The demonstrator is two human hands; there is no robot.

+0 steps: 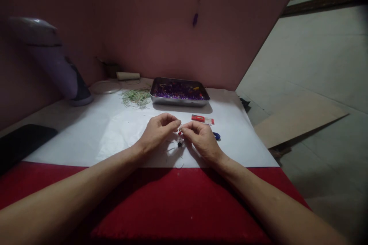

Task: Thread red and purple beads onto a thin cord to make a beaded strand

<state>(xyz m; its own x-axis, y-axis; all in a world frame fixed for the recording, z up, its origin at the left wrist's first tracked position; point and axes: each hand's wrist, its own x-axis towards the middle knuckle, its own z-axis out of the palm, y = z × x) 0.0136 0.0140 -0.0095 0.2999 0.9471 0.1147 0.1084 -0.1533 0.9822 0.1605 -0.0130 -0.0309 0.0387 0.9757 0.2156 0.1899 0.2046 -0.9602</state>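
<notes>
Near the middle of the white sheet [230, 138], a small beaded piece [179, 133] with red, clear and dark beads hangs between my hands. My left hand [161, 128] pinches its top from the left, thumb and forefinger together. From the right, my right hand [202, 139] pinches the same piece beside the red bead. The dark bead hangs below the fingertips, close to the sheet. Thin thread shows faintly under it. A blue-handled tool [216, 136] lies partly hidden behind my right hand, and a red and clear packet [202, 119] lies beyond it.
A metal tray [179, 102] of purple beads stands at the back, with green threads [136, 97] to its left. A purple bottle [64, 69] and a dark flat object [27, 141] are at the left. A beaded strand [195, 19] hangs by the pink wall.
</notes>
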